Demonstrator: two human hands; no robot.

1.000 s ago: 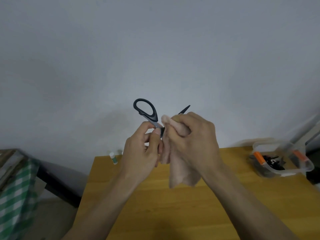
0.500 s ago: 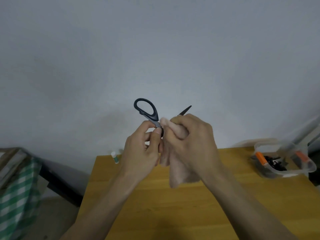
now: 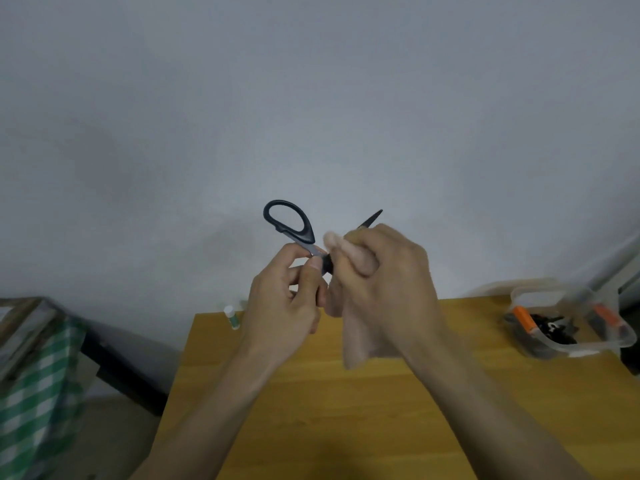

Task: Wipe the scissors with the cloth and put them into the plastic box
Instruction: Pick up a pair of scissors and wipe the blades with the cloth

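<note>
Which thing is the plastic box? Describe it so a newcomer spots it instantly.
Start at the yellow wooden table and go to its far right corner by the wall. There sits the clear plastic box, open-topped, with orange clips on its sides and dark items inside. It is the only container there; the small white-capped green tube stands at the far left corner.

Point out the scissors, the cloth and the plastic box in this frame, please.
scissors (image 3: 289, 221): head view, on the black handle loop.
cloth (image 3: 360, 344): head view, on the part hanging below the hand.
plastic box (image 3: 540, 299): head view, on its clear left wall.
</note>
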